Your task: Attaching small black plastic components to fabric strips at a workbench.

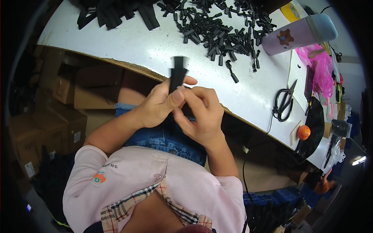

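A dark strip that looks like black zipper tape [178,75] stands up out of my hands, in front of the table's near edge. My left hand [158,101] is closed round it, the thumb lying toward the right fingers. Close against it, my right hand [203,110] is pinched at the strip's lower part. Whatever sits between those right fingertips is hidden. The strip's upper end is blurred. On the white table beyond lies a loose heap of black zipper sliders with pull tabs [221,35], and a single slider [232,72] lies nearest me.
More black zipper strips [110,13] lie at the far left of the table [128,42]. To the right are a pink bottle with a blue lid [299,34], yellow tape [290,12], black scissors [284,101], a pink plastic bag [320,73] and an orange fruit [303,132]. Cardboard boxes [97,91] stand below left.
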The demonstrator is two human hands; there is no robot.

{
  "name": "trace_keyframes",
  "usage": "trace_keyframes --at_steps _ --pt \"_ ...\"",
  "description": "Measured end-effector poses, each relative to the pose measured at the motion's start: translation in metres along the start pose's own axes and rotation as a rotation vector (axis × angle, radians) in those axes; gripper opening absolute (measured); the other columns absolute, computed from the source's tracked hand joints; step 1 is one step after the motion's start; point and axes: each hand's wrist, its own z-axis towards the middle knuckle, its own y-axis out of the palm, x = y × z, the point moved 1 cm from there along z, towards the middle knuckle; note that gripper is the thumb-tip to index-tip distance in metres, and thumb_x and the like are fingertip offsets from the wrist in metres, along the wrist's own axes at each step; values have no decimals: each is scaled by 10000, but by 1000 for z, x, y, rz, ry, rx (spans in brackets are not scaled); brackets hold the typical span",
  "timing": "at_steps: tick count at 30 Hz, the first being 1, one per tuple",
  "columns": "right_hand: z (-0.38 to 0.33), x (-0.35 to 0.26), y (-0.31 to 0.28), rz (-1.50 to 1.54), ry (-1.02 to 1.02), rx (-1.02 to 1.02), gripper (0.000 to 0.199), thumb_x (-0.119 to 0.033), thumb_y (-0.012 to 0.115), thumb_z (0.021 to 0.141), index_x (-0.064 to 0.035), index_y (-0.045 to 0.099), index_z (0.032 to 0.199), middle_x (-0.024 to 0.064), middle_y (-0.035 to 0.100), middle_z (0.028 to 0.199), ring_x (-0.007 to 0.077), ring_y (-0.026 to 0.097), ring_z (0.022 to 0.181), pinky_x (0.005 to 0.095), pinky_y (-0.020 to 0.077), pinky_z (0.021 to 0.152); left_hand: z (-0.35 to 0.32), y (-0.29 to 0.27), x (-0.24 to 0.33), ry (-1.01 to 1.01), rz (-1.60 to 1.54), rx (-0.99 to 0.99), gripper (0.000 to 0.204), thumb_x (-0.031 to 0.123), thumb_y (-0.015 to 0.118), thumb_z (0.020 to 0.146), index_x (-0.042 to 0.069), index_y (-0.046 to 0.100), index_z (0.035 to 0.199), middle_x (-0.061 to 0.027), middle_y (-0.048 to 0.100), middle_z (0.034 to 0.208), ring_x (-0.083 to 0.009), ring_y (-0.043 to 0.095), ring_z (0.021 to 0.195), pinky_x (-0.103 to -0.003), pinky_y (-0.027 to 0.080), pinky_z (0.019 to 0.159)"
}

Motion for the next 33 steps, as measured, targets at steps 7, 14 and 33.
trace_keyframes --at_steps 7,14,33 --pt "-3 4 -6 157 -3 -114 194 18 655 626 -8 548 785 71 519 745 115 492 602 218 399 473 -1 6 -7 58 22 -11 511 334 601 777 12 397 1117 9 444 776 -59 435 723 -190 381 638" --pt "-6 3 -11 801 595 -50 78 -17 581 771 17 514 794 15 511 671 23 446 545 147 363 487 -9 4 2 35 49 155 155 135 591 793 21 527 875 -4 488 757 -66 468 670 -193 396 587" --pt "57 59 -31 -818 281 -142 114 -102 523 718 9 506 735 171 553 706 338 562 583 399 463 531 0 2 -16 -2 -57 154 174 151 552 815 18 507 918 -22 525 754 -67 495 616 -189 408 541"
